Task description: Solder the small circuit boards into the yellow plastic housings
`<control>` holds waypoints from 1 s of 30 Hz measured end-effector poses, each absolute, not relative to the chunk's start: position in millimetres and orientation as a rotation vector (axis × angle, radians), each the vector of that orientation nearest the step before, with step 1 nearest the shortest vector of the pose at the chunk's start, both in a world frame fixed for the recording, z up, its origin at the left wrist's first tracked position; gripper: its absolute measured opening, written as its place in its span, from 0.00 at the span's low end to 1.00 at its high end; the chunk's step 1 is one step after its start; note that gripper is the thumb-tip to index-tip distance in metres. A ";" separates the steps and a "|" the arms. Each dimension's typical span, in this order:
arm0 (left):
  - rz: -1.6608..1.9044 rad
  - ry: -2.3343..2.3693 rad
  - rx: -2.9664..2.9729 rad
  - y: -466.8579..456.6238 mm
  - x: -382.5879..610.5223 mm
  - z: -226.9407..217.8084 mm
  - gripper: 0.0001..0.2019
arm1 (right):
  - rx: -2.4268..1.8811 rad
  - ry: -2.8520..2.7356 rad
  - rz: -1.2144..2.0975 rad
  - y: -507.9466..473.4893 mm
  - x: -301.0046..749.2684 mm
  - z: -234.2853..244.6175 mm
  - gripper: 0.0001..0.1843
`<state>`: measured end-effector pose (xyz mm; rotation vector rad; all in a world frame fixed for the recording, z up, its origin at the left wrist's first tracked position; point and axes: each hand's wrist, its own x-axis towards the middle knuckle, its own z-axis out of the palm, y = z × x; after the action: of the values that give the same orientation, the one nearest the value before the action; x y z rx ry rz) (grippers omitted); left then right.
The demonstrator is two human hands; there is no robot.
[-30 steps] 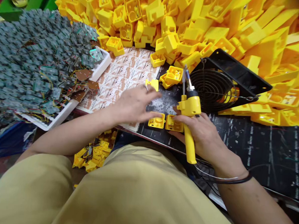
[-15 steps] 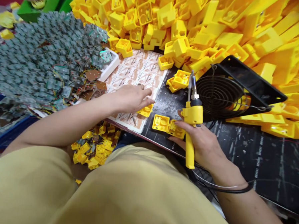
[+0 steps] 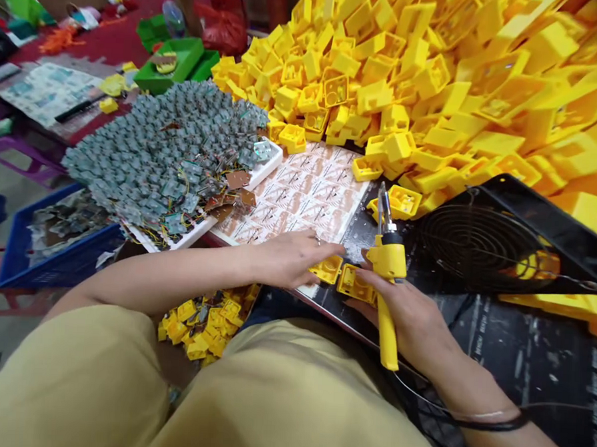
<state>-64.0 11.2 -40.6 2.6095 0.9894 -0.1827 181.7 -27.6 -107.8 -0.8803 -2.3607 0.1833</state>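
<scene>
My right hand [image 3: 411,316] is wrapped round a yellow soldering iron [image 3: 388,275], tip pointing up and away, and its fingers also rest on a small yellow plastic housing [image 3: 355,285] on the black mat [image 3: 497,340]. My left hand [image 3: 294,256] lies at the near edge of a printed label sheet [image 3: 300,197], fingers curled on another yellow housing [image 3: 327,268] beside the first. The two housings sit side by side between my hands.
A big heap of yellow housings [image 3: 436,77] fills the back and right. A black fan [image 3: 482,243] sits right of the iron. A white tray piled with grey circuit boards [image 3: 167,150] is at left, a blue crate [image 3: 52,244] below it. Yellow parts [image 3: 203,318] lie under the table edge.
My left hand has drawn back from the label sheet towards me, bringing a yellow housing next to the one by my right hand. The view has tilted up and left.
</scene>
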 end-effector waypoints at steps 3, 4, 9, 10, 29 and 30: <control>-0.235 1.001 2.688 27.2 -68.3 -27.7 0.30 | -0.891 -2.373 0.167 -29.0 189.4 -109.4 0.24; -0.246 1.101 2.734 39.9 -73.8 -21.9 0.31 | -0.901 -2.376 0.158 -30.1 193.1 -109.2 0.26; -0.302 1.979 2.704 125.5 -124.3 3.8 0.15 | -0.979 -2.333 0.155 -35.6 203.9 -105.7 0.27; -0.293 2.027 2.653 138.6 -134.7 7.5 0.12 | -0.994 -2.320 0.166 -36.4 204.6 -105.5 0.26; 0.461 1.405 1.975 118.9 -108.9 32.8 0.09 | -0.937 -2.274 0.193 -20.2 141.4 -81.6 0.21; 0.336 1.395 2.130 115.7 -105.8 35.3 0.09 | -0.925 -2.290 0.200 -19.3 137.3 -81.2 0.19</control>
<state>-105.8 115.7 35.3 2.1297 1.3950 0.3359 137.3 -19.3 -81.2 -0.9250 -2.2904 0.2002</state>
